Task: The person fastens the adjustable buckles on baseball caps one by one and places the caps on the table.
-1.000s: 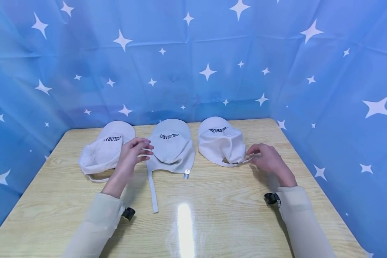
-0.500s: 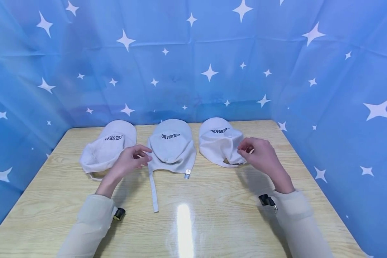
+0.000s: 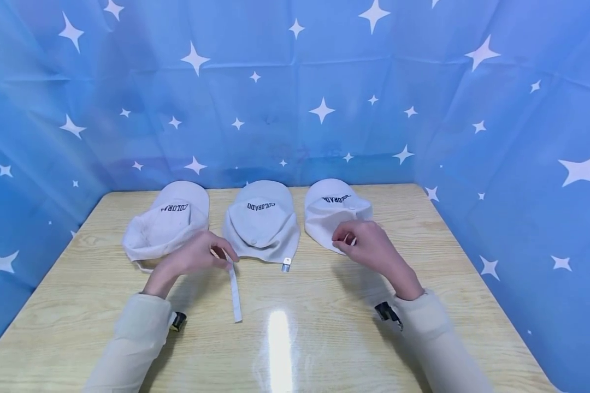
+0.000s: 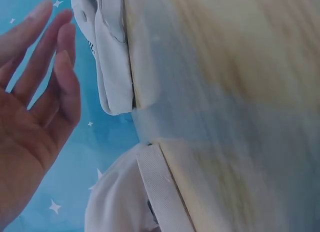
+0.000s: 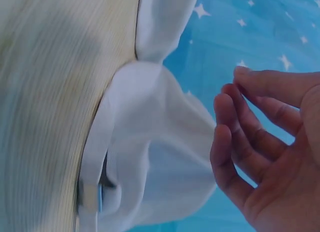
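Note:
Three white caps lettered COLORADO lie in a row along the table's back. The left cap [image 3: 152,234] has a joined strap. On the middle cap [image 3: 260,224] the strap [image 3: 235,297] hangs loose towards the front, with a metal buckle [image 3: 286,265] at the other corner. The left hand [image 3: 196,255] hovers by the loose strap's upper end; its fingers [image 4: 67,84] are bent, holding nothing. Above the near edge of the right cap [image 3: 324,218] is the right hand [image 3: 373,248], fingers loosely bent and empty. In the right wrist view that cap's buckle [image 5: 91,198] sits on its strap.
Blue cloth [image 3: 275,98] with white stars hangs behind the caps and along both sides of the wooden table [image 3: 334,338]. A bright light reflection lies on the table's front middle. Black wrist cameras are worn at both cuffs.
From the strap end of the right cap, the right hand has let go and moved left over the cap's near edge. The left hand has dropped slightly towards the middle cap's loose strap.

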A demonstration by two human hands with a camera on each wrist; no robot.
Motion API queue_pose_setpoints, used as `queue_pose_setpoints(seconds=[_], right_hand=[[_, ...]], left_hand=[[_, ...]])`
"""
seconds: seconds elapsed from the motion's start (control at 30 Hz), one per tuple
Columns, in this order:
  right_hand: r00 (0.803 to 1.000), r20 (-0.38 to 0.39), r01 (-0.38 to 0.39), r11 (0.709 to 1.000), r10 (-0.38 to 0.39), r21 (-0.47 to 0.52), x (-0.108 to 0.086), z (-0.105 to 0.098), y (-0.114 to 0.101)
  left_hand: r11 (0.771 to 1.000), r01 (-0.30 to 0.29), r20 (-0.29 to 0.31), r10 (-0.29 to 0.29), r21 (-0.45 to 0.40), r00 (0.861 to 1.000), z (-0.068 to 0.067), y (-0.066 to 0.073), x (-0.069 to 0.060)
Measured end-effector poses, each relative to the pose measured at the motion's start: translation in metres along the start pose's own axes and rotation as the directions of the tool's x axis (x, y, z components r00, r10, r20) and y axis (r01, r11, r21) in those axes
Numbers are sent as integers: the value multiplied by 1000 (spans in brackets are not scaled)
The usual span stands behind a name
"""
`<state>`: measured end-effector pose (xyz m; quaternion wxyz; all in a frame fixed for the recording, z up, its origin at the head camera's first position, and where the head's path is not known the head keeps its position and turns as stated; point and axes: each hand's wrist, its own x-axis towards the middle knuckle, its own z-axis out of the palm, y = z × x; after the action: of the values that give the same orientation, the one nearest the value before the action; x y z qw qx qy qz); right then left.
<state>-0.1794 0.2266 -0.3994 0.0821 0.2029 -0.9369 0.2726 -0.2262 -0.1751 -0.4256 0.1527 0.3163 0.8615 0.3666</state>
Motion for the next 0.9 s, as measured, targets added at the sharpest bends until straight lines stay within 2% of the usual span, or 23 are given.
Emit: queue_pose_setpoints(seconds=[0.13, 0.33, 0.53, 0.63, 0.7, 0.8, 0.9], right_hand=[[999, 35, 26, 1000, -26, 12, 10, 8, -12], [992, 96, 74, 997, -77, 32, 26, 26, -28], [962, 240, 125, 992, -129, 30, 43, 47, -43], [943, 308, 108, 992, -125, 70, 49, 56, -47], [935, 337, 86, 993, -109, 84, 51, 61, -49], [933, 350, 61, 996, -78, 58, 53, 69, -49], [939, 342, 41, 999, -43, 13, 54, 76, -50]], left_hand=[[1000, -7, 108, 8, -12, 994, 4, 3, 1], [998, 56, 222, -60, 22, 973, 10, 8, 1], [992, 90, 236, -109, 89, 966, 13, 11, -1], [989, 104, 250, -129, 108, 960, 14, 13, 1], [989, 92, 265, -119, 113, 957, 16, 14, 3], [989, 85, 287, -117, 122, 951, 19, 16, 5], [983, 110, 289, -149, 147, 946, 21, 16, 5]])
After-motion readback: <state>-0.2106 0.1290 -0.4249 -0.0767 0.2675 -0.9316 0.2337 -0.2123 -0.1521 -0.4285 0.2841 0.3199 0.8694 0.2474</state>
